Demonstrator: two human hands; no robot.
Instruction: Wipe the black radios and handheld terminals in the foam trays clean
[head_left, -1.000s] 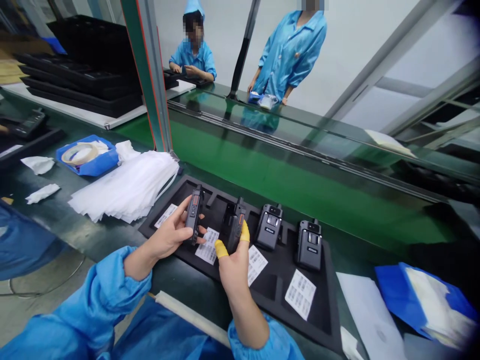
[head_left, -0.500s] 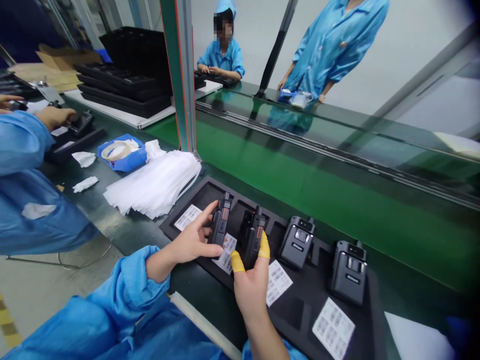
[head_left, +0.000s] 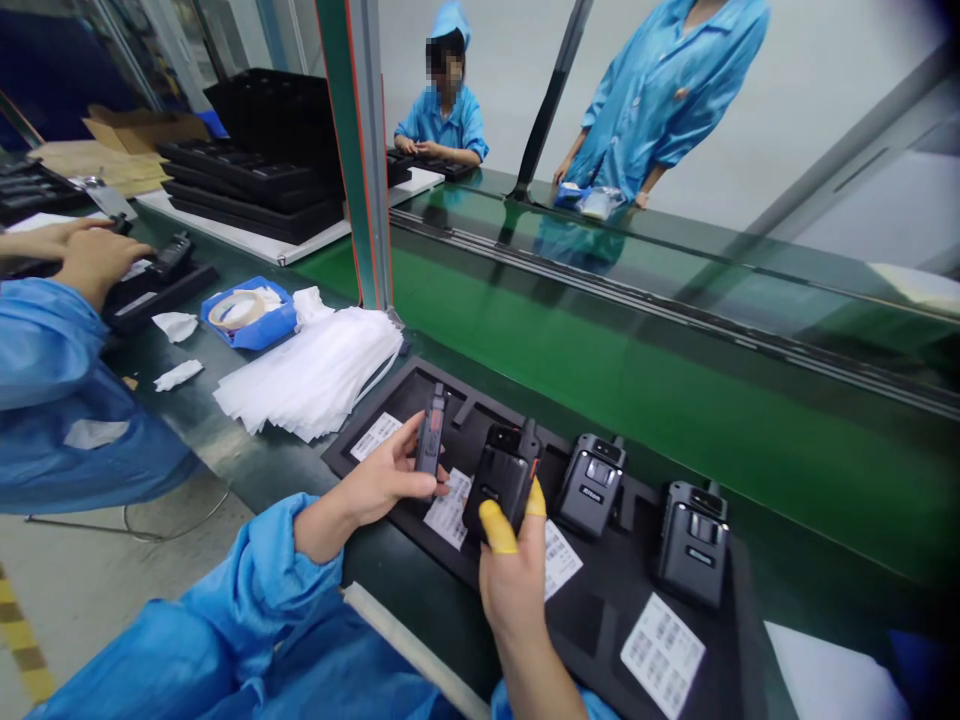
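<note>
My left hand (head_left: 382, 485) is closed on a black handheld radio (head_left: 431, 437), held upright with its narrow side towards me. My right hand (head_left: 516, 570), with yellow finger cots on thumb and finger, grips a second handheld radio (head_left: 501, 475), its broad face turned up. Both are just above the black foam tray (head_left: 589, 610). Two more radios, one nearer the middle (head_left: 592, 485) and one at the right (head_left: 694, 545), sit in the tray. Printed label sheets, such as the front one (head_left: 664, 655), lie on the foam.
White sheets (head_left: 315, 375) lie fanned left of the tray, beside a blue bin (head_left: 255, 325) holding a tape roll. A metal post (head_left: 367, 160) stands behind them. A co-worker's hands (head_left: 94, 255) are at far left. The green conveyor (head_left: 637, 360) runs behind the tray.
My right hand has turned its radio so the broad face shows instead of the side. The radio in my left hand has shifted slightly left and turned a little.
</note>
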